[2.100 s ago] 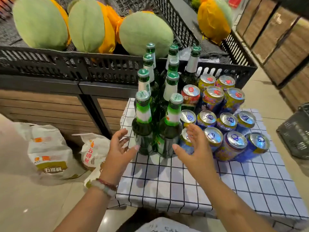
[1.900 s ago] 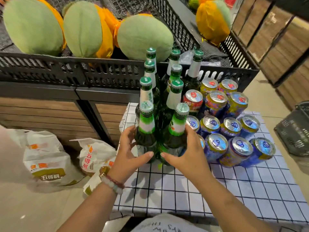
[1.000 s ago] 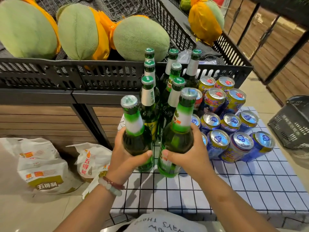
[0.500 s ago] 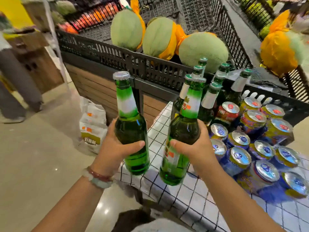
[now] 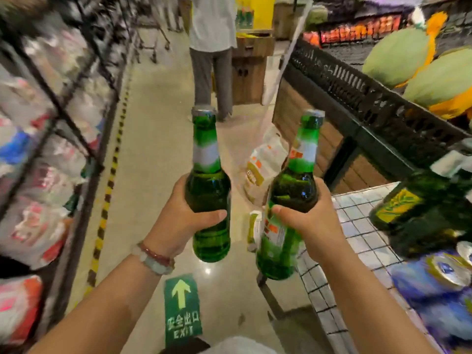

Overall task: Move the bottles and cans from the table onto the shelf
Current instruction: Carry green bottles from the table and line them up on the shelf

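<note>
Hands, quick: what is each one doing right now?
Left hand: fingers curled round a green bottle, held upright.
Right hand: fingers curled round another green bottle, slightly tilted.

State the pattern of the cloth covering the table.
White with a dark grid of squares, on the tablecloth; seen in the head view.

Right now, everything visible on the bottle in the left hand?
The left-hand bottle is green glass, full-looking, with a silvery cap and a pale neck label. It is upright, lifted clear of the table and over the aisle floor. The left hand grips its lower body, thumb across the front. It does not touch the other bottle, held by the right hand.
</note>
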